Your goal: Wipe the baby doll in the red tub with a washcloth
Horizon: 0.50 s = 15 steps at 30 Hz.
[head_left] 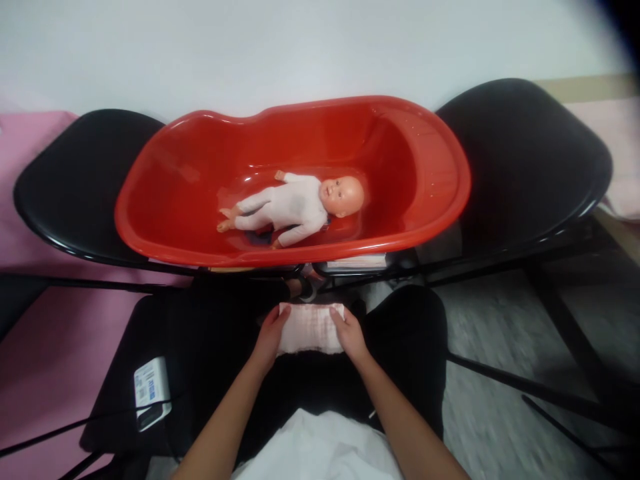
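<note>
Between my two hands, above my lap, a pale pinkish folded cloth is stretched out flat. My left hand grips its left edge, thumb on top. At the opposite edge my right hand pinches the cloth the same way. Beyond them, a baby doll with a white cloth body lies on its back in a red baby bathtub, head to the right and feet to the left. Neither hand touches the doll or the tub.
Black chairs stand under the tub, their seats showing at the left and right. A white device with a cable lies on a black seat to my left. Behind the tub is a pale wall. Black chair legs cross the floor at right.
</note>
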Motion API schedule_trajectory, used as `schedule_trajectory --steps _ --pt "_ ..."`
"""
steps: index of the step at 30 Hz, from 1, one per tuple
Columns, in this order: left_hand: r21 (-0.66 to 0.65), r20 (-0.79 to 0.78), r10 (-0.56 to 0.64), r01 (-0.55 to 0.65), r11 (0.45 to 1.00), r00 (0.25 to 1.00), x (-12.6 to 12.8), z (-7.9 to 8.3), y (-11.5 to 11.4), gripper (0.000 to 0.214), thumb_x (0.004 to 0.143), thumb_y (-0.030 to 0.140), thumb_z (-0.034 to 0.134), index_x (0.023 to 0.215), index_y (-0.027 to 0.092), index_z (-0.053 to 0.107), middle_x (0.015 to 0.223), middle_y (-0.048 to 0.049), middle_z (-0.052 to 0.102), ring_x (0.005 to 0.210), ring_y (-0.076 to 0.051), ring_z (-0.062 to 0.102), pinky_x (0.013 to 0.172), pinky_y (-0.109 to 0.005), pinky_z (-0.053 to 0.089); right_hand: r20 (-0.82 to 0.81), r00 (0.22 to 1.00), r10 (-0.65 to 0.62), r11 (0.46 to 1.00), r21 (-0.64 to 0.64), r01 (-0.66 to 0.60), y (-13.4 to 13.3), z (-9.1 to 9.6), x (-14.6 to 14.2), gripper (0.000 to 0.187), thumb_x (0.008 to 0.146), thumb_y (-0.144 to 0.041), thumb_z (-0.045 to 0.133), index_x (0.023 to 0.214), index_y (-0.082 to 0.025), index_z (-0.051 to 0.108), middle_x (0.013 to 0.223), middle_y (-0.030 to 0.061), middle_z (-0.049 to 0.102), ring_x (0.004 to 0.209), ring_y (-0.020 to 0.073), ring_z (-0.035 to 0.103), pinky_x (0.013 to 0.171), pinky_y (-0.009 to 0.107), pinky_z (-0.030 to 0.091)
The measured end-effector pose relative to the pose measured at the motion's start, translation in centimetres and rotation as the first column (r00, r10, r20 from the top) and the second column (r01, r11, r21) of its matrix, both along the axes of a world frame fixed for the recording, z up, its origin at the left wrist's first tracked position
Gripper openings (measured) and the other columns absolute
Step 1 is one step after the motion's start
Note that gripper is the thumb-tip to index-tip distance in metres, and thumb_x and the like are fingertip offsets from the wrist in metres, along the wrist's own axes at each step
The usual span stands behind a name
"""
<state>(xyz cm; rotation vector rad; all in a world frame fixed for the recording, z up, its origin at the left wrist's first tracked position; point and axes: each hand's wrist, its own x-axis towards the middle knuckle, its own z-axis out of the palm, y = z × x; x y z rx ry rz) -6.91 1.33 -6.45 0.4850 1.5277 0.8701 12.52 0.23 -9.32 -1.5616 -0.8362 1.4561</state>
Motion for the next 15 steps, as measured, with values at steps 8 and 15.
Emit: schedule_trajectory --steps 8,15 --pt "0.001 0.039 -0.006 0.006 1.0 0.999 0.2 0.0 -0.2 0.058 0.067 0.052 0.078 0.109 0.013 0.067 0.1 -0.0095 0.071 0.078 -0.018 0.064 0.069 -0.025 0.046 -0.045 0.998 0.05 0.999 -0.014 -0.051 -0.1 -0.2 -0.3 0.052 0.079 -0.06 0.062 0.098 -0.013 0.071 0.097 0.0095 0.073 0.092 0.0255 0.065 0.087 0.038 0.049" --pt "0.057 -0.001 -0.153 0.152 0.987 0.988 1.4 -0.4 -0.4 0.054 0.07 0.047 0.078 0.112 0.015 0.068 0.108 -0.0106 0.071 0.099 -0.025 0.064 0.083 -0.03 0.046 -0.126 0.981 0.148 0.988 -0.022 -0.152 -0.3 -0.1 -0.6 0.053 0.081 -0.059 0.061 0.109 -0.015 0.07 0.104 0.0098 0.073 0.097 0.0268 0.066 0.09 0.042 0.05"
